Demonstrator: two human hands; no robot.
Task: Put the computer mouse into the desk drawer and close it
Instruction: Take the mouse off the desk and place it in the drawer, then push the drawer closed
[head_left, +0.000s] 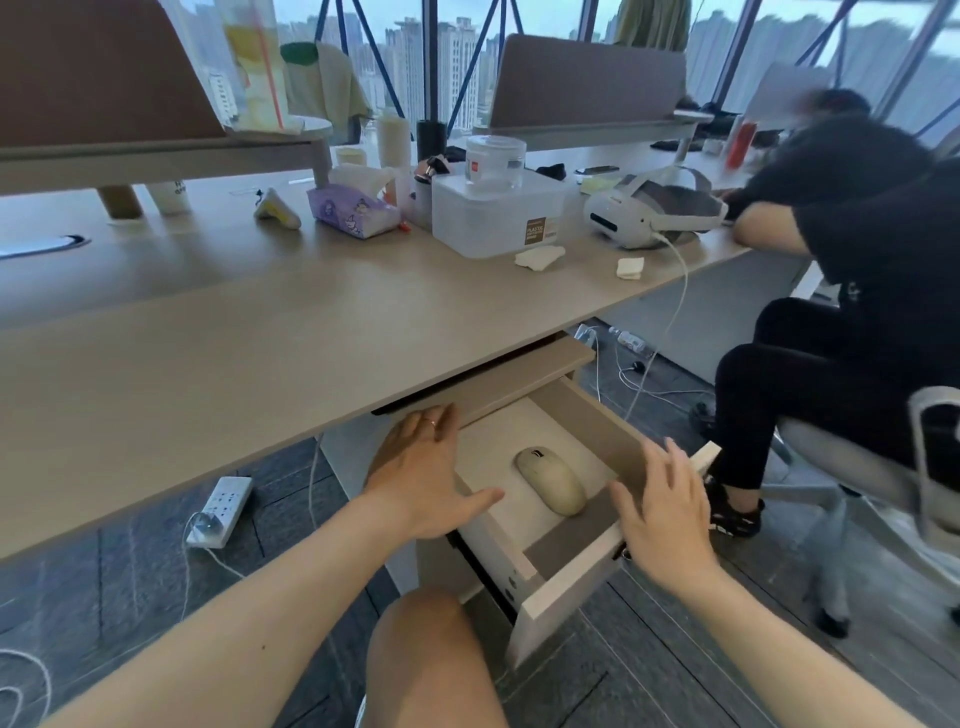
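A cream computer mouse (551, 486) lies on the floor of the desk drawer (566, 587), which is pulled out below the desktop. My left hand (423, 475) hovers over the drawer's left side, fingers spread, holding nothing. At the drawer's front right corner is my right hand (662, 512), also with fingers apart and empty, close to the front panel. Neither hand touches the mouse.
The wooden desk (260, 332) carries a tissue pack (353, 210), a white plastic box (496, 218) and a VR headset (649, 210). A seated person (841, 291) is close on the right. A power strip (221, 509) and cables lie on the floor. My knee (426, 649) is below the drawer.
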